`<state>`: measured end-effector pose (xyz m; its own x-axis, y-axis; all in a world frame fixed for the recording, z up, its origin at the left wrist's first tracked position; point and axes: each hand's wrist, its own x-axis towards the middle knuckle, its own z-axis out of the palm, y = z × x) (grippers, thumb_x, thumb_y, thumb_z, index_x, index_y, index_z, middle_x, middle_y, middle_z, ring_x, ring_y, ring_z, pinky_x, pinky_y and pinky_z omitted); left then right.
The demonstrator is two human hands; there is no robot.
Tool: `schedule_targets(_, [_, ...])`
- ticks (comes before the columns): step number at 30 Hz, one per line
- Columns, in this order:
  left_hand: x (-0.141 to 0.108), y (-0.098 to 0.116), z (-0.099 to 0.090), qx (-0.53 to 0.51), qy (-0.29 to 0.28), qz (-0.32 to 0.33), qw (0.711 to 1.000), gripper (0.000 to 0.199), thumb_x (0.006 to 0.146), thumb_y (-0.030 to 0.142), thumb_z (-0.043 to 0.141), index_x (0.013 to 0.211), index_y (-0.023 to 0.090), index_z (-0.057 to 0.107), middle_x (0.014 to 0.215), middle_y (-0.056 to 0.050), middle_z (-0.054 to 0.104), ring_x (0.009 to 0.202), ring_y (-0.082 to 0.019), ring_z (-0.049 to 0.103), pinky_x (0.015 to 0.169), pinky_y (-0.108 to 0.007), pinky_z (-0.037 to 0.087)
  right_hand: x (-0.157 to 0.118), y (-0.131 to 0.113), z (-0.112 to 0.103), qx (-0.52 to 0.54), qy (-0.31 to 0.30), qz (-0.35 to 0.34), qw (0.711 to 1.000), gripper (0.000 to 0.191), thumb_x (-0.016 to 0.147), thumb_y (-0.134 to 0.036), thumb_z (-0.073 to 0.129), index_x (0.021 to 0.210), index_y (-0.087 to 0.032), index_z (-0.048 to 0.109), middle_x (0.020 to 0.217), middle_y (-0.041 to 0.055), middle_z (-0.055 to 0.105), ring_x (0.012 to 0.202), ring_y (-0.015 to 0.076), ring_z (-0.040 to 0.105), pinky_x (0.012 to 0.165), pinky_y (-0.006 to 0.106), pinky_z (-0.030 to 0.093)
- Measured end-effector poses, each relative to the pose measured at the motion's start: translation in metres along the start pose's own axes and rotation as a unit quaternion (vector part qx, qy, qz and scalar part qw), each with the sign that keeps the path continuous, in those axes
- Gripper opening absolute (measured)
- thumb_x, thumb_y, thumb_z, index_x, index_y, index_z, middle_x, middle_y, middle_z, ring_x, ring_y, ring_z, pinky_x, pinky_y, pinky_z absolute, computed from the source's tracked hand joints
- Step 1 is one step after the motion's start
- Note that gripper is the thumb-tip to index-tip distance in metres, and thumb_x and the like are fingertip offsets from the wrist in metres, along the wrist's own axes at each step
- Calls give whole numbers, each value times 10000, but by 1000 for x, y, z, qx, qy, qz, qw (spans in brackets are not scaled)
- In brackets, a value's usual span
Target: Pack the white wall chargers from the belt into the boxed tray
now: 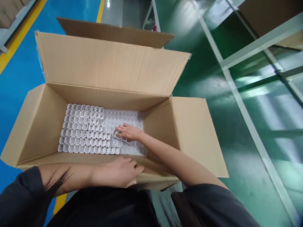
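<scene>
My right hand (127, 131) grips a few small white cups (123, 138), just beside the neat rows; I'd lower them level. My left hand (121, 172) rests on the near edge of the cardboard box (151, 179), grasp unclear.

Beyond the fingers, on their left, lies a blue floor (71, 9) with yellow stripes (19, 39). To their right spreads a glossy green floor (201, 78) showing blurred, pale reflections of light. A light-coloured metal frame (248, 116) slants across it. Far ahead and left of the fingers, a low platform (17, 23) bears brown cartons (8, 14); straight beyond them is a grey floor patch (118, 14).
</scene>
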<state>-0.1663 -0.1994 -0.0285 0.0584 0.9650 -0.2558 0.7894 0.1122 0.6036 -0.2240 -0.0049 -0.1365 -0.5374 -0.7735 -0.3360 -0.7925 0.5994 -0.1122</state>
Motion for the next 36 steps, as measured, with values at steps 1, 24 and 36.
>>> schedule_targets(1, [1,-1,3,-3,7,6,1000,443,911,364,537,1301,157,516,1086,-142,670,958,-300,654,772,-379,512,-1,-3,5,4,-4,-11,1000,378,886,-117,567,1246,-229,591,1162,116,565,1035,235,504,801,341,352])
schedule_targets(24, [4,0,-1,-39,-35,-6,999,371,921,333,500,1245,156,532,1047,-123,632,893,-276,624,719,-365,494,12,-33,26,73,-31,8,997,391,979,-126,391,1264,-314,582,1174,64,597,1027,210,542,801,337,403])
schedule_targets(36, [7,1,-12,-58,-70,-13,996,440,931,351,501,1325,155,491,1097,-135,643,918,-285,642,731,-379,511,40,46,-20,70,-26,117,990,499,955,-65,403,1356,-318,557,1255,111,587,1089,252,565,857,383,420])
